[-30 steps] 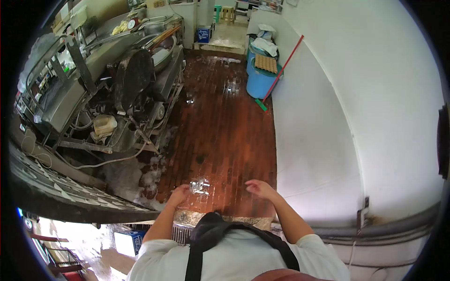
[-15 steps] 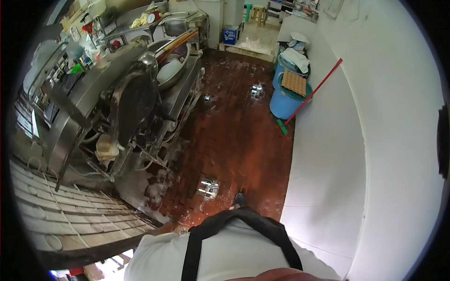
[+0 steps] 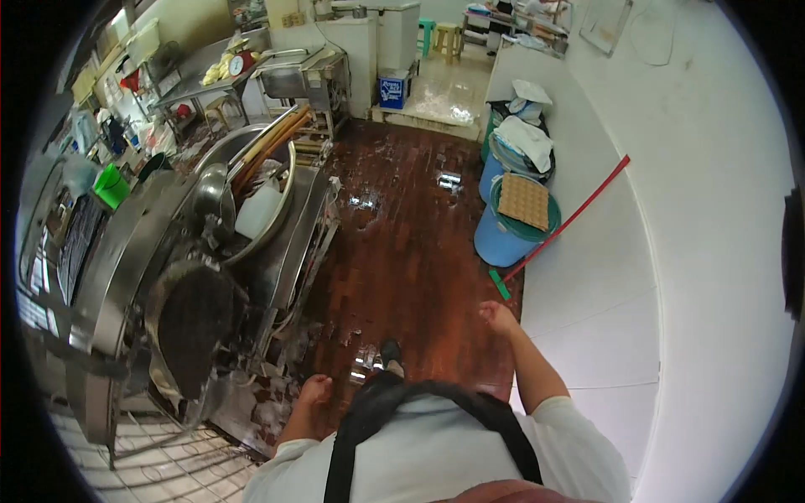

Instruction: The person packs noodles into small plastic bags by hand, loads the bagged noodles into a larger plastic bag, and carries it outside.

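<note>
My left hand [image 3: 316, 390] hangs low at my side, its fingers loosely curled with nothing seen in them. It is nearest to the steel work counter [image 3: 293, 251] on the left and touches nothing. Ahead of my body, my right hand [image 3: 499, 317] is held over the floor, fingers curled in and holding nothing visible. Just beyond it, the green head of a red-handled floor squeegee [image 3: 570, 220] rests on the floor while its handle leans on the white wall. One dark shoe [image 3: 391, 352] shows below my black apron strap.
Blue barrels [image 3: 505, 239] stand along the right wall, an egg tray [image 3: 524, 201] on the nearer one. A large metal bowl [image 3: 289, 189] with wooden sticks sits on the left. The red-brown floor [image 3: 394, 277] looks wet. A blue crate [image 3: 392, 90] stands by a raised doorway step.
I have moved forward: the barrels, squeegee and counter appear closer. Both my hands have come into clear view, the right one swung out in front.
</note>
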Available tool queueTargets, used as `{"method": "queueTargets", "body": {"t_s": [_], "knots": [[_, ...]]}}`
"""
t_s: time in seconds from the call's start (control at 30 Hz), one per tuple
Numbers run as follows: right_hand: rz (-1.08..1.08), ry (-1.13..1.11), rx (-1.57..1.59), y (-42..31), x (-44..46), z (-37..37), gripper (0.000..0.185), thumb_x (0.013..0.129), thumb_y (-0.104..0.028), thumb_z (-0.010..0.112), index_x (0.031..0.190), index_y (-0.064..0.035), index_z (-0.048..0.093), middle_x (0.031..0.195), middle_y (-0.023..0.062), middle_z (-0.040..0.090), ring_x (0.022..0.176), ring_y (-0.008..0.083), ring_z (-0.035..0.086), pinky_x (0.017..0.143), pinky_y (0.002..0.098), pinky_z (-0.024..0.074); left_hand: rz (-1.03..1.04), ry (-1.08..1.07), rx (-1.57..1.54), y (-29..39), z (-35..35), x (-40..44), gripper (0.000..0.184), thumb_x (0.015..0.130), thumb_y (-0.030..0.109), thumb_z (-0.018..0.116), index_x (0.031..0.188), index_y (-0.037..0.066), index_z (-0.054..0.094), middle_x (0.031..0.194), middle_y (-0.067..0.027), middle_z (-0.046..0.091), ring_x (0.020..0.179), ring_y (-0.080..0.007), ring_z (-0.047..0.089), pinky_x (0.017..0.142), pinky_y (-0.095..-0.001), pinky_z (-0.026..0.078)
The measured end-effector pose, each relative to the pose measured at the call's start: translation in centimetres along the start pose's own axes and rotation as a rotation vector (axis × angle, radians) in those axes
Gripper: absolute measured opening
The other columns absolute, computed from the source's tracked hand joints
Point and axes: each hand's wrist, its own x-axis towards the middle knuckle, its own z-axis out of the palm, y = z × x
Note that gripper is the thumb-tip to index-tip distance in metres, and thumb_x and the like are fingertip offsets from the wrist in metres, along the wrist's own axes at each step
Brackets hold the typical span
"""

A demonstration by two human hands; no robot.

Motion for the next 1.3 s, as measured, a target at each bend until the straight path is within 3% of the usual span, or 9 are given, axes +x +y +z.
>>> {"method": "queueTargets", "body": {"t_s": [0.1, 0.2, 0.27, 0.33, 0.53, 0.7, 0.87, 1.0, 1.3], "knots": [[-0.082, 0.013, -0.344, 5.7, 6.7, -0.4, 0.036, 0.090, -0.028, 0.065, 0.115, -0.0009, 0.062, 0.098, 0.0146, 0.069, 0.093, 0.0298, 0.065, 0.087, 0.0413, 0.0517, -0.073, 0.073, 0.205, 10.1, 2.0, 3.3, 0.038, 0.090, 0.022, 0.068, 0.123, 0.006, 0.059, 0.094, -0.0105, 0.067, 0.067, -0.0205, 0.065, 0.052, -0.0353, 0.050], [-0.118, -0.200, -0.833, 28.4, 12.0, 0.1, 0.024, 0.091, -0.018, 0.055, 0.106, -0.0020, 0.065, 0.096, 0.0161, 0.068, 0.092, 0.0288, 0.065, 0.083, 0.0418, 0.0522, -0.021, 0.008, 0.625, 15.8, 0.8, 12.3, 0.040, 0.090, 0.023, 0.068, 0.124, 0.004, 0.059, 0.099, -0.0113, 0.068, 0.073, -0.0205, 0.066, 0.062, -0.0353, 0.054], [0.652, -0.282, -0.408, 21.2, 7.5, -3.5, 0.022, 0.089, -0.021, 0.057, 0.100, -0.0051, 0.067, 0.071, 0.0143, 0.066, 0.065, 0.0270, 0.065, 0.060, 0.0417, 0.0530, 0.077, -0.010, 0.749, 20.0, 0.3, 17.6, 0.038, 0.091, 0.024, 0.067, 0.123, 0.004, 0.059, 0.097, -0.0106, 0.068, 0.071, -0.0204, 0.065, 0.060, -0.0347, 0.053], [0.715, -0.048, 0.226, 14.3, 3.9, -4.5, 0.020, 0.088, -0.023, 0.059, 0.095, -0.0069, 0.068, 0.066, 0.0112, 0.063, 0.059, 0.0262, 0.063, 0.052, 0.0436, 0.0495, 0.157, 0.052, 0.683, 28.0, 2.1, 19.0, 0.032, 0.094, 0.025, 0.065, 0.118, 0.005, 0.061, 0.089, -0.0088, 0.068, 0.063, -0.0205, 0.063, 0.050, -0.0342, 0.049], [1.134, -0.234, 0.289, 15.2, 12.4, -7.6, 0.023, 0.088, -0.025, 0.061, 0.096, -0.0056, 0.068, 0.077, 0.0148, 0.065, 0.070, 0.0315, 0.064, 0.062, 0.0450, 0.0507, 0.081, 0.126, 0.246, 46.8, 8.1, 25.2, 0.037, 0.090, 0.022, 0.067, 0.122, 0.004, 0.060, 0.095, -0.0103, 0.068, 0.067, -0.0182, 0.063, 0.059, -0.0351, 0.054], [0.859, -0.374, 0.043, 13.0, 35.2, -10.6, 0.025, 0.087, -0.027, 0.062, 0.096, -0.0045, 0.068, 0.087, 0.0178, 0.066, 0.080, 0.0359, 0.065, 0.071, 0.0461, 0.0516, 0.107, 0.077, 0.190, 54.9, 9.9, 33.7, 0.039, 0.092, 0.022, 0.065, 0.125, 0.004, 0.057, 0.093, -0.0082, 0.066, 0.063, -0.0171, 0.062, 0.054, -0.0327, 0.051], [-0.427, -0.526, -1.181, 2.7, 67.0, -13.3, 0.031, 0.087, -0.029, 0.062, 0.103, -0.0030, 0.066, 0.096, 0.0202, 0.068, 0.094, 0.0378, 0.064, 0.081, 0.0477, 0.0518, 0.241, 0.158, 0.130, 66.9, 13.4, 37.4, 0.038, 0.093, 0.022, 0.064, 0.126, 0.004, 0.057, 0.098, -0.0067, 0.066, 0.070, -0.0158, 0.065, 0.058, -0.0300, 0.052], [-0.214, -0.104, -0.302, -19.2, 80.3, -14.4, 0.035, 0.092, -0.029, 0.061, 0.117, -0.0050, 0.063, 0.106, 0.0172, 0.069, 0.098, 0.0320, 0.066, 0.085, 0.0409, 0.0523, 0.291, 0.147, 0.118, 75.0, 14.2, 43.2, 0.038, 0.094, 0.023, 0.064, 0.126, 0.004, 0.058, 0.102, -0.0063, 0.066, 0.077, -0.0149, 0.066, 0.062, -0.0286, 0.052], [-0.133, -0.369, -0.323, -32.6, 97.4, -16.6, 0.038, 0.094, -0.030, 0.063, 0.124, -0.0063, 0.060, 0.106, 0.0147, 0.069, 0.098, 0.0281, 0.067, 0.086, 0.0383, 0.0521, 0.437, 0.060, 0.327, 96.7, 17.3, 58.4, 0.037, 0.094, 0.021, 0.065, 0.124, 0.000, 0.060, 0.099, -0.0093, 0.068, 0.083, -0.0180, 0.066, 0.073, -0.0322, 0.054]]}}
